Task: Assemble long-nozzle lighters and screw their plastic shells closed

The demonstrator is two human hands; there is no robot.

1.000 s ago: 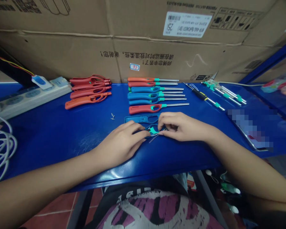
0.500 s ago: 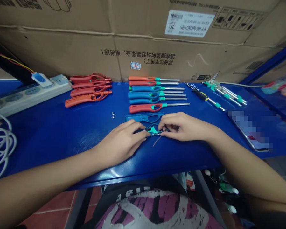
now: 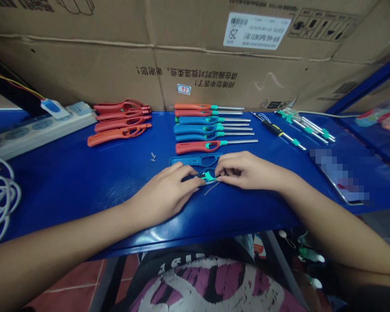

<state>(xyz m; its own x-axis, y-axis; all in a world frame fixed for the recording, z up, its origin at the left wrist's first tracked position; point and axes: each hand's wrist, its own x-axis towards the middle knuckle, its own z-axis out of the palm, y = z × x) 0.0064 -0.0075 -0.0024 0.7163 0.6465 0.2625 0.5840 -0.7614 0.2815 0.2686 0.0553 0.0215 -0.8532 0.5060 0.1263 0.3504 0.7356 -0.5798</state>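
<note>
My left hand [image 3: 168, 193] is closed, thumb and fingertips on the near end of a blue lighter shell with a teal trigger [image 3: 208, 176] in it. Much of this shell is covered by my fingers. At its other side my right hand [image 3: 242, 170] pinches a thin wire [image 3: 211, 189], whose loose tail points down toward the table's front edge. Just behind both hands lies another blue shell half [image 3: 196, 160], hollow side up. Beyond it, several finished-looking gas lighters [image 3: 198, 147] with metal tubes lie in a row.
Several red and orange lighter shells [image 3: 119, 136] lie at the left beside a power strip [image 3: 38, 125]. Small screws [image 3: 153, 157] sit left of the lighters. Rightward are a screwdriver [image 3: 273, 128], metal tubes with teal parts [image 3: 308, 128] and a phone [image 3: 339, 177]. A cardboard box [image 3: 116, 78] stands behind.
The wire's loose tail has swung up and leftward as my right fingers shifted slightly. My left hand keeps its place on the blue shell.
</note>
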